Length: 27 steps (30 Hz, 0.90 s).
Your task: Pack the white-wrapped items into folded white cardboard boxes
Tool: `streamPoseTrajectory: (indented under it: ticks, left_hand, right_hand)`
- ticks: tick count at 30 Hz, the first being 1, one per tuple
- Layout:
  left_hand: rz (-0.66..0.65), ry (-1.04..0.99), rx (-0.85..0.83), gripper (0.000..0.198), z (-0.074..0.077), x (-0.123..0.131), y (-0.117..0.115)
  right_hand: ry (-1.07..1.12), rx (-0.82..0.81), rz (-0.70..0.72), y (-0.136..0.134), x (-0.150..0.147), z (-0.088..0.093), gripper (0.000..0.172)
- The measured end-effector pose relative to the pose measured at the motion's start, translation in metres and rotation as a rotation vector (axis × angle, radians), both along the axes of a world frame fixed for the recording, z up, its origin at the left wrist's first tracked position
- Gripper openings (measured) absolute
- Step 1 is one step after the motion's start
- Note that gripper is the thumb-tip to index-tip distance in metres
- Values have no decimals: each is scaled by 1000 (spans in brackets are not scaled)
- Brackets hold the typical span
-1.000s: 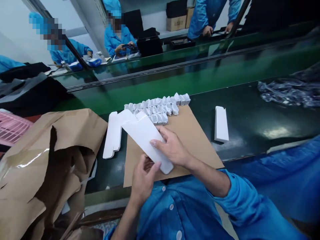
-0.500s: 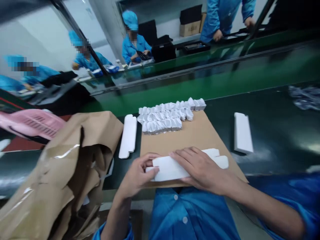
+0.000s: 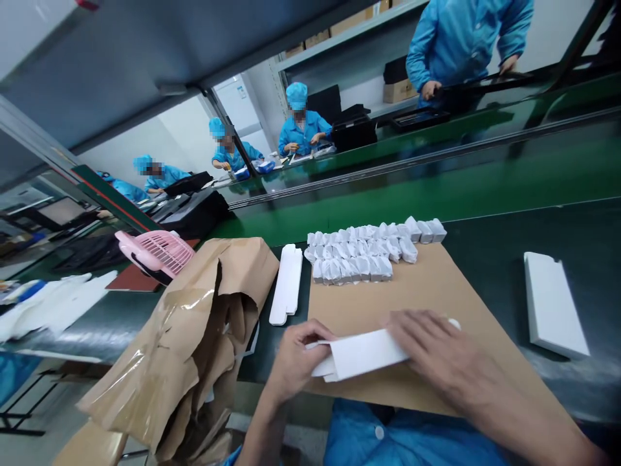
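Note:
A white paper carton (image 3: 369,355) is held low over a sheet of brown cardboard (image 3: 451,304), its box shape opened out and its loose flaps pointing left. My left hand (image 3: 298,364) pinches the flaps at that end between thumb and fingers. Across the carton's right end lies my right hand (image 3: 434,346), its fingers over the top and slightly blurred; the thumb is hidden. On the far part of the cardboard stand rows of small white-wrapped pieces (image 3: 352,268), packed side by side.
Flat white cartons (image 3: 287,285) lie left of the cardboard, and a white carton stack (image 3: 555,304) to the right. A torn brown cardboard box (image 3: 242,262) stands at left beside a pink fan (image 3: 165,251). Several co-workers in blue sit or stand beyond the green bench (image 3: 490,171).
The carton has gone from flattish to a squared box shape. My right hand has slid toward its right end, and my left fingers hold the end flaps. The camera view has shifted.

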<state>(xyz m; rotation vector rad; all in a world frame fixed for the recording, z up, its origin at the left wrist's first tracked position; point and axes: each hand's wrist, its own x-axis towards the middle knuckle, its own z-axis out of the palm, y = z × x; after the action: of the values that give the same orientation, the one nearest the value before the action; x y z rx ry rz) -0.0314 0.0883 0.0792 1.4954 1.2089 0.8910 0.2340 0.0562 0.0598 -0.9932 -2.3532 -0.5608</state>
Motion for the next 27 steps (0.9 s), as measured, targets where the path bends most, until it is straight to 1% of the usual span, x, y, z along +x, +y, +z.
streamPoseTrajectory:
  ticks: [1,2,3,5,6,7,8,9,10,11,13,15,16,17,18,20,22,23,25,27]
  left_hand:
    - [38,-15,9,7,0,-2,-1]
    - [97,-47,34,16,0,-1,-3]
    - [178,-100,83,28,-2,3,-7]
    - [327,-249,223,56,-9,22,-18]
    - [363,-321,282,71,-13,35,-23]
    - [370,-376,314,87,-16,49,-27]
    - [361,-403,315,103,-19,62,-30]
    - [351,-394,282,114,-21,73,-30]
    - [371,-353,249,120,-22,80,-29]
    - [413,-284,233,121,-23,84,-26]
    - [480,-107,252,113,-22,82,-18]
    - [454,34,300,103,-21,75,-13]
    - [412,61,318,101,-21,71,-14]
    - [362,65,325,102,-21,69,-15]
    - [310,63,326,104,-22,67,-18]
    - [247,59,339,102,-23,65,-24]
    - [236,79,375,86,-23,62,-29]
    - [236,95,396,75,-23,60,-30]
    - [215,134,419,55,-21,55,-31]
    - [167,167,405,45,-18,51,-30]
  right_hand:
    - [23,1,-25,2,6,0,38]
    - [52,11,-47,5,11,-1,35]
    - [86,28,-71,7,14,-2,32]
    - [155,69,-163,7,10,-6,31]
    - [180,80,-210,5,3,-9,35]
    - [194,73,-244,1,-6,-14,40]
    - [200,51,-258,-5,-18,-18,44]
    - [208,22,-253,-12,-30,-21,48]
    - [225,-23,-231,-19,-41,-24,52]
    - [249,-95,-190,-26,-49,-24,57]
    - [339,-323,-66,-36,-55,-16,70]
    - [517,-562,-5,-35,-51,1,80]
    - [623,-642,-5,-30,-46,11,79]
    - [722,-679,-5,-24,-42,20,74]
    - [792,-683,14,-16,-39,27,66]
    - [834,-624,121,-2,-38,34,49]
    - [772,-578,238,6,-42,33,35]
    - [735,-573,269,7,-44,31,33]
    - [689,-618,308,8,-47,28,32]
    - [722,-709,324,9,-45,30,25]
